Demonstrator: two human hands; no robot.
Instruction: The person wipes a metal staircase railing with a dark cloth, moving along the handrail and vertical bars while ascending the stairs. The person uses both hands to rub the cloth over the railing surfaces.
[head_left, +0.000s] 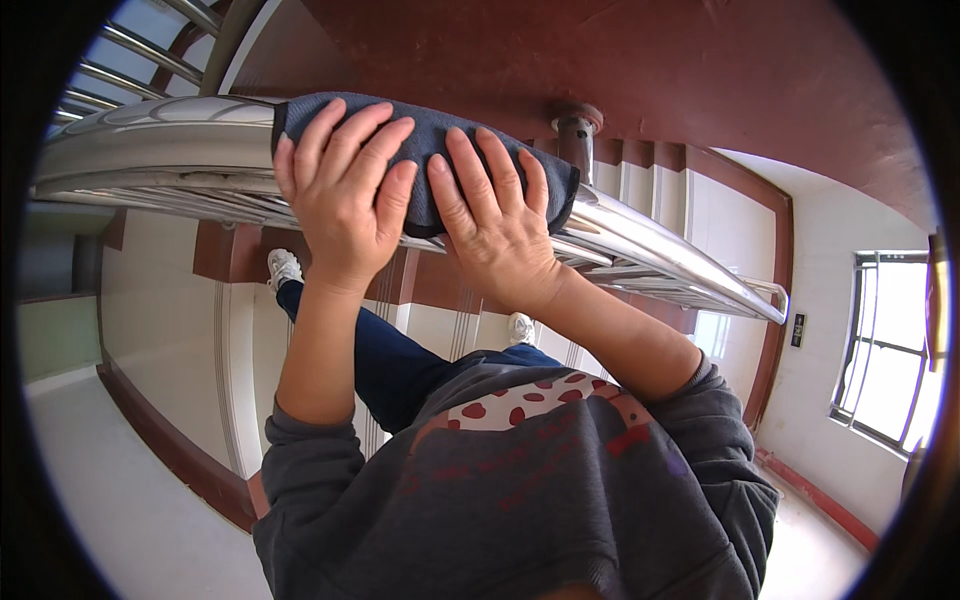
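Note:
A dark blue cloth with black edging (427, 135) lies draped over the polished metal handrail (667, 236) of a staircase. My left hand (345, 172) rests on the cloth's left part, its palm down and its fingers spread and slightly bent over the rail's top. Close beside it, my right hand (495, 210) presses on the cloth's middle and right part, also palm down with the fingers somewhat apart. The thumb of my left hand nearly meets my right hand's fingers. Both palms and the cloth's underside are hidden.
Metal bars (142, 49) of another railing stand at the upper left. Beneath the handrail run stair steps (442, 330) with dark red edges, where my white shoes (283, 268) show. A metal post (576, 142) rises beyond the rail. A barred window (885, 345) is at the right.

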